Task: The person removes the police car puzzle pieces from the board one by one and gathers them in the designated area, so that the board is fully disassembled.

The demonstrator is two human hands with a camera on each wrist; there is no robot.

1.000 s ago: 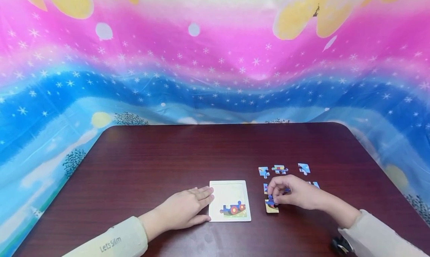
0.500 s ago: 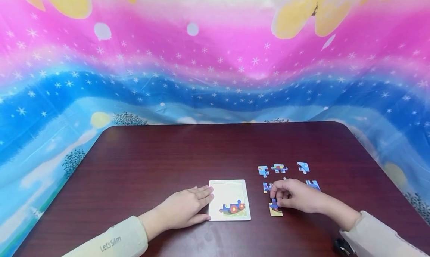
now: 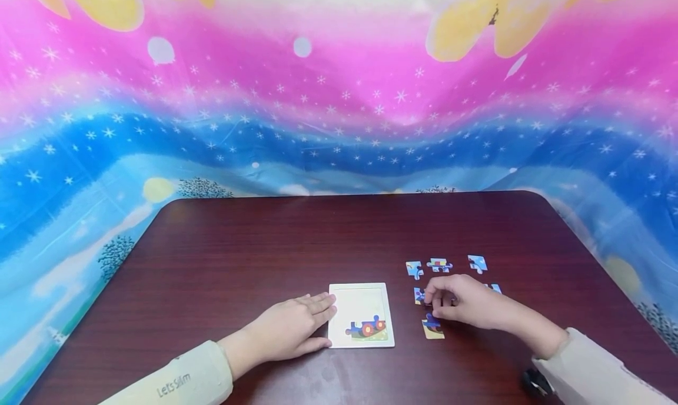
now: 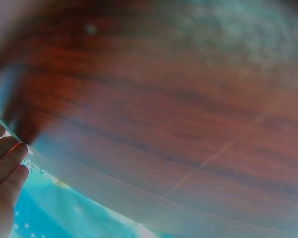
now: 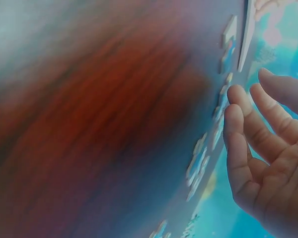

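My left hand (image 3: 288, 328) lies flat with its fingertips on the left rim of a white square puzzle tray (image 3: 389, 334). Joined puzzle pieces (image 3: 368, 329) with red and yellow wheels fill the tray's lower right. To the right of the tray, my right hand (image 3: 466, 302) hovers low over loose pieces, fingers loosely bent. In the right wrist view its thumb and fingers (image 5: 233, 119) stand apart with nothing between them. Just below its thumb lies a blue and yellow puzzle piece (image 3: 434, 329). A blue piece (image 3: 419, 296) sits by its fingertips; the hand partly covers other pieces.
Farther back on the dark wooden table (image 3: 254, 246) lie a light-blue piece (image 3: 414, 269), a piece with red and yellow (image 3: 439, 265) and another blue piece (image 3: 477, 263). A further piece (image 3: 495, 288) shows behind the right wrist. A colourful printed cloth (image 3: 339, 116) hangs behind.
The blue and yellow piece has shifted slightly right and toward me, apart from the blue one. My right hand has let go and risen a little. The left hand stays put.
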